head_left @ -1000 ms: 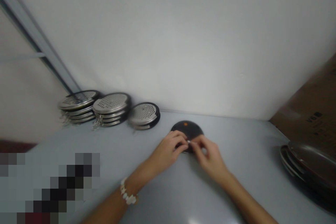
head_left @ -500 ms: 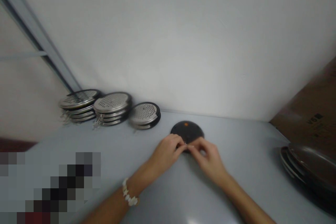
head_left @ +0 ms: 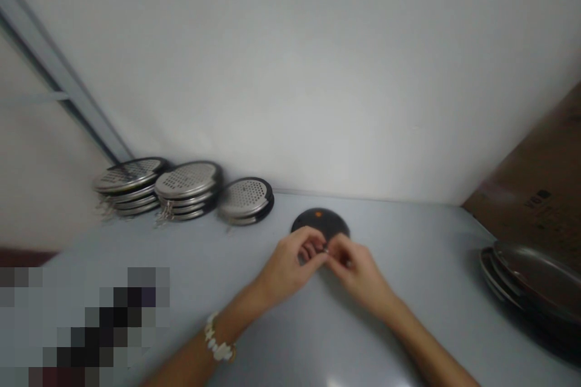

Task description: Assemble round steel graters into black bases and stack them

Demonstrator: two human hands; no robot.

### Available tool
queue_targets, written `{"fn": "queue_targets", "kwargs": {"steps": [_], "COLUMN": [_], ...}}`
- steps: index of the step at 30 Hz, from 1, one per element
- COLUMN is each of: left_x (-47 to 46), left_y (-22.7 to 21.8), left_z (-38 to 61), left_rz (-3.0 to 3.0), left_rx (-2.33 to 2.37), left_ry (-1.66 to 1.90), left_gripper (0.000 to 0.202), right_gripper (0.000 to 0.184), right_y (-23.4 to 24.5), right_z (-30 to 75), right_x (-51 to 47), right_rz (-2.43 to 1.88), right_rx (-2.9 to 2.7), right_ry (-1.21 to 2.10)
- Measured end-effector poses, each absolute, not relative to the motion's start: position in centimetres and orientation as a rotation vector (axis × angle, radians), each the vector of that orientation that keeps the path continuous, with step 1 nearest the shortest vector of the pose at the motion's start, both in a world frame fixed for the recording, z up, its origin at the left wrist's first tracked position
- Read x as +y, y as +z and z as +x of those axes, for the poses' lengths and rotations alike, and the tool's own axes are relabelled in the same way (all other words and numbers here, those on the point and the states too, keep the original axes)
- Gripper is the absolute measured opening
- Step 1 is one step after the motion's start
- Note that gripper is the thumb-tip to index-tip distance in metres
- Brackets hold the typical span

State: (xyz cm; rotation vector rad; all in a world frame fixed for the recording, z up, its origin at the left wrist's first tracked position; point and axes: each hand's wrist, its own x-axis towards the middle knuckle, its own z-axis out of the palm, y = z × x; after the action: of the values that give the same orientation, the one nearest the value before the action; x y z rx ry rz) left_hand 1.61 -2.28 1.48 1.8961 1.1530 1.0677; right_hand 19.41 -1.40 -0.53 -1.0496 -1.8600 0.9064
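A dark round disc (head_left: 320,222) with a small orange dot lies flat on the grey table (head_left: 281,338) near the white wall. My left hand (head_left: 290,263) and my right hand (head_left: 356,269) meet at the disc's near edge. Their fingertips are pinched together on a tiny metallic piece that I cannot make out. A white bead bracelet (head_left: 216,344) circles my left wrist.
Three stacks of perforated metal discs (head_left: 186,188) stand at the back left against the wall. A pile of dark round lids (head_left: 531,281) sits at the right edge. A brown cardboard box (head_left: 540,193) rises behind it. A pixelated patch covers the lower left.
Both hands stayed at the disc's near edge, fingers shifting slightly as they work the small piece. The view drifted a little to the right.
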Motion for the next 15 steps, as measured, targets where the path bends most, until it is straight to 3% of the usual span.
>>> {"fn": "queue_targets", "kwargs": {"steps": [4,15], "left_x": [-1.9,-1.4], "left_y": [0.4,-1.1], "left_z": [1.5,1.2], "left_rz": [2.006,2.452], "left_rx": [1.18,1.247], "left_ry": [1.038,0.883], "left_gripper": [0.003,0.016], "right_gripper": [0.014,0.016], "right_y": [-0.2,-0.9], "right_z": [19.4,21.3], "right_x": [-1.4,-0.1], "right_rz": [-1.033,-1.024], "right_rx": [-1.959,-2.168], "right_ry": [0.932,0.635]}}
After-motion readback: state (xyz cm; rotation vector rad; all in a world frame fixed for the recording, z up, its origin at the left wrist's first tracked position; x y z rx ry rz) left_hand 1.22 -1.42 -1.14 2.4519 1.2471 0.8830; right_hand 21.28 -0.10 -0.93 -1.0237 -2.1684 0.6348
